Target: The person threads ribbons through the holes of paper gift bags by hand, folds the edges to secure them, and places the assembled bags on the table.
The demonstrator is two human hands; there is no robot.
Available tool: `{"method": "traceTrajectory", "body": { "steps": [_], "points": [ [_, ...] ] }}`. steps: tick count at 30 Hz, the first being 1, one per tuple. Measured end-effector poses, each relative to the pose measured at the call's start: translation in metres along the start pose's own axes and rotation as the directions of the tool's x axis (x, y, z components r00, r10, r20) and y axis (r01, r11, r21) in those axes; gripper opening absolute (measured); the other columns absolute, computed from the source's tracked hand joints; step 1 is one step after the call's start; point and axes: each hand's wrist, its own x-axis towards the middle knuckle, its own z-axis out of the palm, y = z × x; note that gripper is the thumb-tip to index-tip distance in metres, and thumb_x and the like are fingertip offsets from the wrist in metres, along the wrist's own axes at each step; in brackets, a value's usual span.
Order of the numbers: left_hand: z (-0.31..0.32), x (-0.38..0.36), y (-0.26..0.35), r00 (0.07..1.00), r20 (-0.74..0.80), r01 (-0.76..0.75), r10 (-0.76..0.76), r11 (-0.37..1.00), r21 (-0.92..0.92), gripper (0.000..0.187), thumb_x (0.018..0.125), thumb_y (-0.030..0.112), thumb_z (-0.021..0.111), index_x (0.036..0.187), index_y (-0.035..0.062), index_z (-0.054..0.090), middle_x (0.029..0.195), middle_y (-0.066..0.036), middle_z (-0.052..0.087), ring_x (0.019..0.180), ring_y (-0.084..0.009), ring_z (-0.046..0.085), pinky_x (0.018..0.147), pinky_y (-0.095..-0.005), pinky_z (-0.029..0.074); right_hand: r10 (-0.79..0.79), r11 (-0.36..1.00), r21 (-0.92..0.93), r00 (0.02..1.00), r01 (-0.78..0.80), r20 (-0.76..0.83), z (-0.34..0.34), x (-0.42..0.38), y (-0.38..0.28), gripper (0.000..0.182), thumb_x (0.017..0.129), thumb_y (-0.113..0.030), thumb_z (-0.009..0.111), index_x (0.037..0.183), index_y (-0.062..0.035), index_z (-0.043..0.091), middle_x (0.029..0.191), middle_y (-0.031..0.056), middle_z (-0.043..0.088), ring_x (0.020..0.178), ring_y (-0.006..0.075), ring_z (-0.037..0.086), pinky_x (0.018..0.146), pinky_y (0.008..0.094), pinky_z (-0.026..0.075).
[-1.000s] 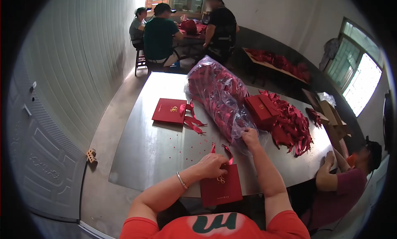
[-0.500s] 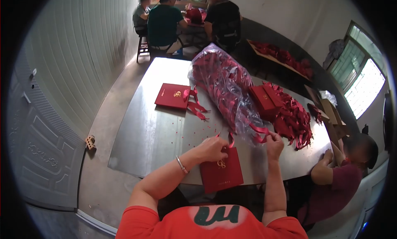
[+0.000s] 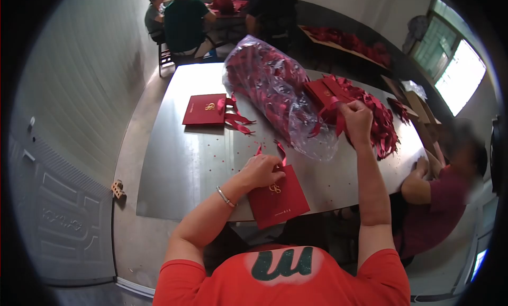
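My left hand is closed at the top edge of a dark red paper gift bag with a gold emblem. The bag's lower part overhangs the near table edge, and ribbon ends stick up past my fingers. Raised to the right, my right hand pinches a red ribbon that hangs down from the fingers. Behind that hand is a heap of red ribbons with a red bag against it. A clear plastic sack of ribbons lies left of the right hand.
Another red gift bag with ribbon handles lies flat on the metal table. Small red scraps dot the tabletop. A person in a maroon shirt sits at the right edge, near cardboard boxes. Several people sit at a farther table.
My right hand has moved up and away with the ribbon, from beside the plastic sack to in front of the heap. My left hand stays on the bag. The camera view has shifted.
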Motion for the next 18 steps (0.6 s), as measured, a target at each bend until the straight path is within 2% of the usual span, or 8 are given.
{"method": "traceTrajectory", "body": {
  "steps": [1, 4, 5, 7, 9, 10, 13, 18],
  "points": [
    [-0.002, -0.001, 0.001, 1.0, -0.009, 0.012, -0.012, 1.0, 0.002, 0.026, 0.078, 0.026, 0.072, 0.094, 0.0058, 0.068, 0.087, -0.013, 0.07, 0.085, -0.0303, 0.067, 0.075, -0.0394, 0.052, -0.006, 1.0, 0.01, 1.0, 0.006, 0.01, 0.002, 0.01, -0.003, 0.027, 0.076, -0.026, 0.077, 0.073, -0.001, 0.068, 0.064, 0.014, 0.064, 0.057, 0.0222, 0.062, 0.058, 0.0324, 0.047],
    [-0.007, -0.002, 0.003, 1.0, 0.006, 0.011, -0.011, 1.0, -0.01, 0.026, 0.077, 0.025, 0.072, 0.095, 0.0057, 0.068, 0.086, -0.013, 0.07, 0.084, -0.0296, 0.067, 0.074, -0.038, 0.052, -0.043, 0.897, -0.421, 0.974, 0.135, 0.221, 0.007, 0.041, -0.015, 0.046, 0.065, -0.049, 0.079, 0.069, -0.0033, 0.07, 0.067, 0.0175, 0.065, 0.064, 0.0305, 0.065, 0.061, 0.0392, 0.051],
    [-0.008, -0.001, 0.003, 1.0, -0.01, 0.003, -0.003, 1.0, -0.009, 0.027, 0.077, 0.025, 0.072, 0.095, 0.0056, 0.068, 0.085, -0.013, 0.07, 0.083, -0.0295, 0.068, 0.074, -0.0376, 0.052, -0.029, 0.896, -0.426, 0.973, 0.127, 0.227, 0.011, 0.052, -0.009, 0.046, 0.065, -0.049, 0.079, 0.069, -0.0033, 0.07, 0.067, 0.0175, 0.065, 0.064, 0.0305, 0.065, 0.061, 0.0392, 0.051],
    [-0.006, 0.0, 0.002, 1.0, 0.007, -0.003, 0.004, 1.0, -0.026, 0.028, 0.077, 0.025, 0.073, 0.095, 0.0054, 0.068, 0.085, -0.013, 0.07, 0.082, -0.0294, 0.068, 0.074, -0.0372, 0.052, 0.026, 0.873, -0.41, 0.814, 0.265, 0.581, 0.015, 0.07, 0.016, 0.046, 0.065, -0.047, 0.08, 0.063, -0.0025, 0.068, 0.062, 0.0122, 0.065, 0.055, 0.0246, 0.062, 0.056, 0.0353, 0.049],
    [-0.006, 0.002, 0.001, 1.0, 0.018, 0.008, -0.007, 0.999, -0.038, 0.029, 0.076, 0.024, 0.073, 0.096, 0.0048, 0.067, 0.084, -0.013, 0.07, 0.081, -0.0287, 0.068, 0.073, -0.0368, 0.053, 0.229, 0.967, -0.234, 0.751, -0.102, 0.619, 0.003, 0.073, 0.005, 0.04, 0.069, -0.045, 0.081, 0.069, -0.0075, 0.068, 0.058, 0.0029, 0.061, 0.046, 0.0114, 0.054, 0.044, 0.0278, 0.039],
    [-0.007, 0.002, 0.002, 0.999, 0.036, 0.004, -0.002, 0.998, -0.055, 0.029, 0.076, 0.024, 0.073, 0.096, 0.0048, 0.067, 0.084, -0.013, 0.07, 0.081, -0.0287, 0.068, 0.073, -0.0368, 0.053, 0.304, 0.949, -0.266, 0.716, -0.169, 0.628, 0.0, 0.075, 0.003, 0.037, 0.074, -0.044, 0.079, 0.073, -0.0086, 0.069, 0.06, -0.0006, 0.061, 0.046, 0.0058, 0.051, 0.04, 0.0231, 0.034],
    [-0.009, 0.001, 0.004, 1.0, 0.023, 0.015, -0.013, 0.997, -0.074, 0.029, 0.076, 0.024, 0.074, 0.096, 0.0042, 0.067, 0.085, -0.013, 0.071, 0.081, -0.0278, 0.068, 0.073, -0.0365, 0.053, 0.326, 0.936, -0.106, 0.716, -0.334, 0.617, 0.011, 0.085, 0.036, 0.047, 0.072, -0.052, 0.079, 0.068, -0.0059, 0.068, 0.053, -0.0008, 0.053, 0.043, 0.0079, 0.045, 0.042, 0.026, 0.033],
    [-0.008, 0.001, 0.002, 0.999, 0.038, 0.033, -0.029, 0.993, -0.109, 0.027, 0.076, 0.024, 0.073, 0.091, 0.003, 0.065, 0.084, -0.015, 0.069, 0.083, -0.0337, 0.066, 0.073, -0.0415, 0.051, 0.401, 0.864, 0.017, 0.709, -0.503, 0.581, 0.013, 0.098, 0.053, 0.044, 0.076, -0.049, 0.077, 0.07, -0.0066, 0.067, 0.058, -0.0012, 0.057, 0.046, 0.0079, 0.047, 0.042, 0.0233, 0.033]
  ]
}}
